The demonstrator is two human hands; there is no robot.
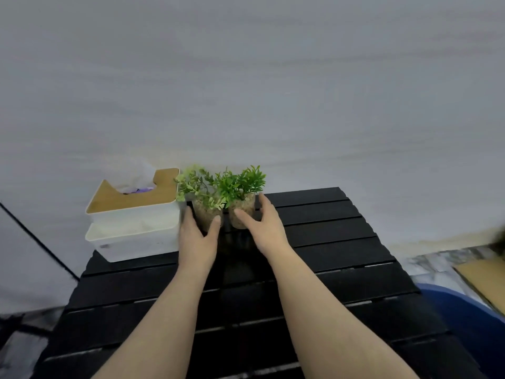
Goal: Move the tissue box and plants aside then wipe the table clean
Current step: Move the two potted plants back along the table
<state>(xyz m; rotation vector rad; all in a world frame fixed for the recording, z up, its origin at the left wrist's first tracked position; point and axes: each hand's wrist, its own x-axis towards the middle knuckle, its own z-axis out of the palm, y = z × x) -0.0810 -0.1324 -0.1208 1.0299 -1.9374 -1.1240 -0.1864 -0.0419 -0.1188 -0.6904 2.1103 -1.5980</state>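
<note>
Left hand (197, 236) grips one plant pot (206, 217); right hand (266, 224) grips the other pot (241, 214). Pots judged light, top-heavy; hold low on the walls. Tissue box (134, 222) sits beside them on the bench (341, 242).

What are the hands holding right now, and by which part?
Each hand grips one small potted plant by the sides of its pot: the left hand holds the left plant, the right hand holds the right plant.
</note>
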